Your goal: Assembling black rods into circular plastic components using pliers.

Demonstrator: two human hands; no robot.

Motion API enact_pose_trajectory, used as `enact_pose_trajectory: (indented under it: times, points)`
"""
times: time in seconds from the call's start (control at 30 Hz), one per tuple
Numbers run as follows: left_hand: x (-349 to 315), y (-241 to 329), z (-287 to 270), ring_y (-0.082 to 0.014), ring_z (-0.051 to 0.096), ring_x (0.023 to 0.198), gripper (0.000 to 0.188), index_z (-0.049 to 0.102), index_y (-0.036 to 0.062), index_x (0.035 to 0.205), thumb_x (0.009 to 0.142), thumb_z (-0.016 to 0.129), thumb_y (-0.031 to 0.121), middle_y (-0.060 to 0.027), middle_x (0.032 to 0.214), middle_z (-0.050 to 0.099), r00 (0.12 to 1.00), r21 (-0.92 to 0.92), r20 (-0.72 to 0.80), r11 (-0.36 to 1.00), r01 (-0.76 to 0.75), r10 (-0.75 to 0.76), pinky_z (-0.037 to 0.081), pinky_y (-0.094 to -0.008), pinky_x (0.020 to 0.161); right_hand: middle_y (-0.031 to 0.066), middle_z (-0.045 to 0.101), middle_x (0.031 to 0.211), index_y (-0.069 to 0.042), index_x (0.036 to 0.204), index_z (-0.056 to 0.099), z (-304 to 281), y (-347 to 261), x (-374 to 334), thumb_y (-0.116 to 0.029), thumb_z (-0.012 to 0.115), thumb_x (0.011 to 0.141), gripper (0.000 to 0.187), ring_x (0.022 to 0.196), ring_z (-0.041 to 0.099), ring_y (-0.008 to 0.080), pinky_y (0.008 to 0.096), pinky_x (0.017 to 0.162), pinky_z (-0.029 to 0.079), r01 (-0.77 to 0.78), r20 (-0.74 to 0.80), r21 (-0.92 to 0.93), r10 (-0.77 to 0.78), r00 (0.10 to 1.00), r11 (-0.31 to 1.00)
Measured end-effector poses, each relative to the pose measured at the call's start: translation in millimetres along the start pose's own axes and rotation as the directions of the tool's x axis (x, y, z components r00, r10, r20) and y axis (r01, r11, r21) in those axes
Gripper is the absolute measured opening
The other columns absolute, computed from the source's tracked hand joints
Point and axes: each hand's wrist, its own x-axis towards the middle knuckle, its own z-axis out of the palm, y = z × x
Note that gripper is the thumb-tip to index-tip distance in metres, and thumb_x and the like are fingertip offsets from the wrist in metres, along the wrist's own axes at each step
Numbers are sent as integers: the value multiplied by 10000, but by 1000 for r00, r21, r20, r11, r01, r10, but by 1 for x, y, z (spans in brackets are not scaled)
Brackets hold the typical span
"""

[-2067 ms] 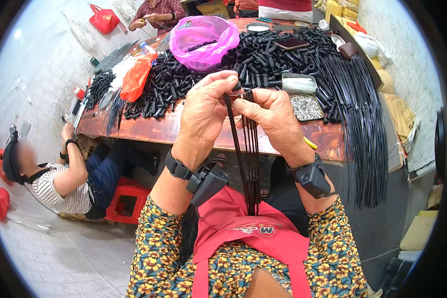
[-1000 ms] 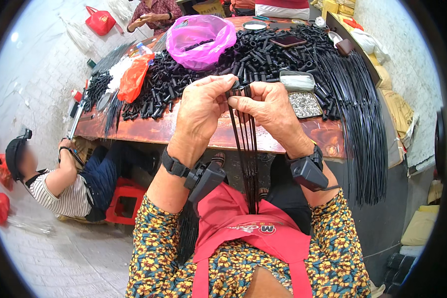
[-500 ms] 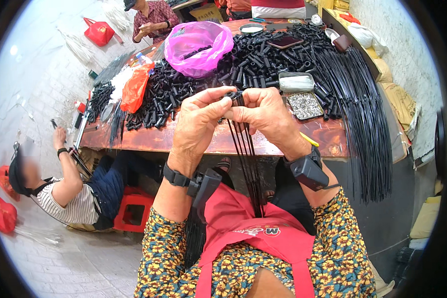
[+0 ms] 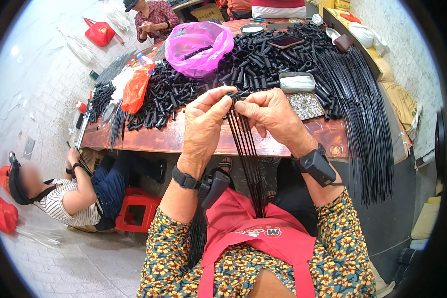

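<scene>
In the head view, several thin black strips [image 4: 246,149] are gathered at centre, their work seemingly partway done; whether the tops are fastened cannot be told. Loose black tubes [image 4: 159,102] are left heaped across the upper frame, more long strips [image 4: 367,134] at right. The tops are pinched by thumb and finger of the left hand [image 4: 203,119] and right hand [image 4: 273,114], both wrists raised.

A phone [image 4: 286,41] lies flat, an orange bag [image 4: 135,88] is crumpled on the table [image 4: 154,141], and someone [image 4: 82,198] in a striped shirt [image 4: 62,207] sits by a red stool [image 4: 143,201]
</scene>
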Motion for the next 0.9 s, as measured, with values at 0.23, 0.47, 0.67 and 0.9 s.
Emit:
enact_pose_trajectory:
  times: [0.23, 0.47, 0.67, 0.9]
  points:
    - [1, 1, -9, -123, 605, 953, 248, 615, -50, 1141, 911, 611, 43, -78, 1061, 658, 992, -71, 120, 996, 48, -39, 470, -269, 892, 27, 633, 598, -35, 785, 714, -5, -2, 0, -317, 705, 874, 296, 460, 541, 45, 180, 367, 359, -81, 38, 18, 80, 996, 997]
    - [-1, 6, -15, -175, 595, 1033, 296, 607, -56, 1146, 918, 626, 132, -115, 1111, 641, 956, -146, 293, 986, 75, -29, 447, -329, 953, 53, 650, 599, -24, 758, 708, 1, -10, -2, -320, 741, 841, 309, 434, 536, 51, 179, 350, 337, -92, 75, 41, 88, 993, 995]
    - [0, 9, -22, -227, 564, 1092, 405, 608, -61, 1146, 891, 671, 247, -145, 1159, 609, 901, -124, 433, 992, 28, 28, 416, -370, 982, 49, 654, 614, -30, 717, 687, 7, -21, -4, -263, 752, 831, 268, 412, 495, 30, 160, 353, 326, -116, 122, 9, 114, 986, 993]
    - [1, 23, -22, -255, 514, 1147, 395, 652, -58, 1093, 864, 688, 262, -136, 1108, 627, 841, -19, 538, 999, -46, 49, 368, -396, 1011, 64, 648, 599, -17, 700, 690, 3, -9, 5, -254, 773, 815, 276, 374, 447, 29, 164, 326, 277, -188, 402, 211, 90, 911, 959]
